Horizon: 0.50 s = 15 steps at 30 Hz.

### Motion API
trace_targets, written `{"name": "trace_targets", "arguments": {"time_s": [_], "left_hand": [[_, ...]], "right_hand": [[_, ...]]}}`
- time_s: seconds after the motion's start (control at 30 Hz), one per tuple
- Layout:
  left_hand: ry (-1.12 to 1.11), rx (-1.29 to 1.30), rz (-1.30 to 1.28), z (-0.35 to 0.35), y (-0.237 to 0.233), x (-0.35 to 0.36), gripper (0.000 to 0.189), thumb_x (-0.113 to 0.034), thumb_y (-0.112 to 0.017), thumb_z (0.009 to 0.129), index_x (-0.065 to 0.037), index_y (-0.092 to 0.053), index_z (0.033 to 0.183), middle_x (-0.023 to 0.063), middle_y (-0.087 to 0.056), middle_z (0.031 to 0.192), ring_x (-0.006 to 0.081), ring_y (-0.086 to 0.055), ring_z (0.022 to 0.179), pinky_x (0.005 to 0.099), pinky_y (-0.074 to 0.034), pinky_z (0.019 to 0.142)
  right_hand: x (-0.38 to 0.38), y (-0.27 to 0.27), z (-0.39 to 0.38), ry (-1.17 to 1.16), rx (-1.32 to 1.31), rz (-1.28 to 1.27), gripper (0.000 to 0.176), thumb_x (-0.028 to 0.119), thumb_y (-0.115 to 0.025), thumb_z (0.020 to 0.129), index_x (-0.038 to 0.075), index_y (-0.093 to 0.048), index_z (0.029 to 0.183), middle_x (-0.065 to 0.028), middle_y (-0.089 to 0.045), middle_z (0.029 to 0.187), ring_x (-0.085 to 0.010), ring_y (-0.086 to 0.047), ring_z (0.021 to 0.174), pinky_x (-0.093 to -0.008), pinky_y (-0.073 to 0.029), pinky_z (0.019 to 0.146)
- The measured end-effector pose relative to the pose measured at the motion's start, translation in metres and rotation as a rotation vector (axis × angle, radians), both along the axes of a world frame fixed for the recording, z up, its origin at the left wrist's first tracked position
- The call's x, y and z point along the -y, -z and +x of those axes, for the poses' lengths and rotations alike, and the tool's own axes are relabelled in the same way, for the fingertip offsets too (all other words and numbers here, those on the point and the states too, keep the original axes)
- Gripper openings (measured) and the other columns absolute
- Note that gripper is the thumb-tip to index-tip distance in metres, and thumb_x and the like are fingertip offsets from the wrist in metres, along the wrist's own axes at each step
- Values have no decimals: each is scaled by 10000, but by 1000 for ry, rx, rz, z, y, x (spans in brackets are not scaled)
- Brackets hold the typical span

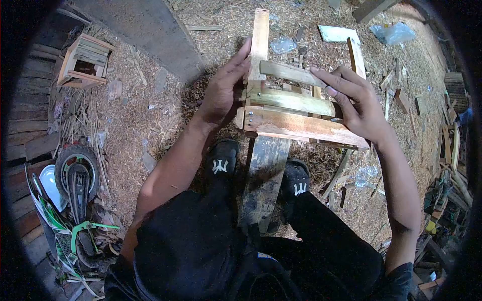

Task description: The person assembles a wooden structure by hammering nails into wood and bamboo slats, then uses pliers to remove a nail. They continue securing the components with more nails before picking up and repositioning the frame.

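Note:
A small wooden frame (pixel 306 125) rests on the end of a worn plank (pixel 263 180) between my feet. One pale slat (pixel 296 101) lies across it behind the front rail. Behind that, a loose-looking greyish slat (pixel 288 71) spans from the left upright to my right hand (pixel 354 103), whose thumb and fingers pinch its right end. My left hand (pixel 223 93) is spread along the outer left side of the frame, palm against the upright (pixel 260 40), with its fingers pointing away from me.
A small slatted wooden box (pixel 86 61) stands at the upper left. A thick post (pixel 145 35) rises left of the frame. At the lower left is a green and black bike (pixel 78 200). Wood scraps, shavings and a plastic bag (pixel 393 33) lie on the ground.

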<state>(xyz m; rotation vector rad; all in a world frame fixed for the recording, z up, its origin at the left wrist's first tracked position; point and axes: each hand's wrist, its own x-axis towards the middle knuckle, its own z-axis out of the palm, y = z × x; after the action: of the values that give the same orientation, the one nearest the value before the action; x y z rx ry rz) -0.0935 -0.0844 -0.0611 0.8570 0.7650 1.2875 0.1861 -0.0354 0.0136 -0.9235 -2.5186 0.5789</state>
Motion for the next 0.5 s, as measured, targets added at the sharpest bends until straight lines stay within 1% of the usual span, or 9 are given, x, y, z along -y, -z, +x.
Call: {"name": "trace_targets", "arguments": {"time_s": [0.07,0.13,0.2,0.33,0.4,0.43,0.5], "left_hand": [[1,23,9,-2,6,-3,549,-208,-396,1098,-64,-232,1603,96,-439,1540,150,-533,1283,307,-459,1078],[-1,46,19,-2,5,-2,546,-214,-395,1100,-64,-239,1601,90,-421,1558,153,-518,1306,311,-443,1098],[-16,6,-9,-1,4,-1,539,-224,-396,1102,-56,-258,1594,73,-391,1584,157,-489,1344,319,-414,1126],[-16,12,17,-2,7,-2,533,-229,-399,1102,-60,-272,1592,67,-376,1598,160,-465,1368,321,-392,1144],[-25,-160,162,-3,10,-3,534,-219,-394,1100,-75,-262,1598,80,-351,1613,168,-434,1397,325,-365,1164],[-25,-159,161,-2,8,-3,534,-219,-394,1100,-75,-262,1598,80,-351,1613,168,-434,1397,325,-365,1164],[8,12,74,1,5,-3,537,-197,-387,1097,-85,-249,1604,90,-337,1620,175,-420,1410,325,-346,1177]], "right_hand": [[1,1,-1,-6,0,-73,429,67,-623,937,167,-669,1351,-126,-540,795,-236,-525,686,-391,-477,671],[1,2,-2,-16,-12,-71,424,60,-629,931,164,-678,1339,-127,-532,786,-240,-521,684,-391,-475,672],[1,2,-3,-24,-25,-70,420,54,-636,925,162,-686,1327,-128,-525,776,-243,-516,682,-392,-472,672],[1,1,-5,-51,-24,-91,426,26,-632,917,157,-692,1318,-122,-513,751,-242,-515,682,-385,-460,660],[1,1,-5,-53,-28,-111,430,21,-631,915,156,-692,1318,-121,-509,745,-240,-515,681,-382,-456,655],[1,1,-5,-53,-24,-95,432,19,-630,914,157,-691,1319,-123,-506,744,-240,-513,678,-382,-455,654],[1,1,-5,-52,-19,-78,434,18,-630,914,158,-691,1320,-126,-502,744,-239,-512,676,-382,-454,652]]}}
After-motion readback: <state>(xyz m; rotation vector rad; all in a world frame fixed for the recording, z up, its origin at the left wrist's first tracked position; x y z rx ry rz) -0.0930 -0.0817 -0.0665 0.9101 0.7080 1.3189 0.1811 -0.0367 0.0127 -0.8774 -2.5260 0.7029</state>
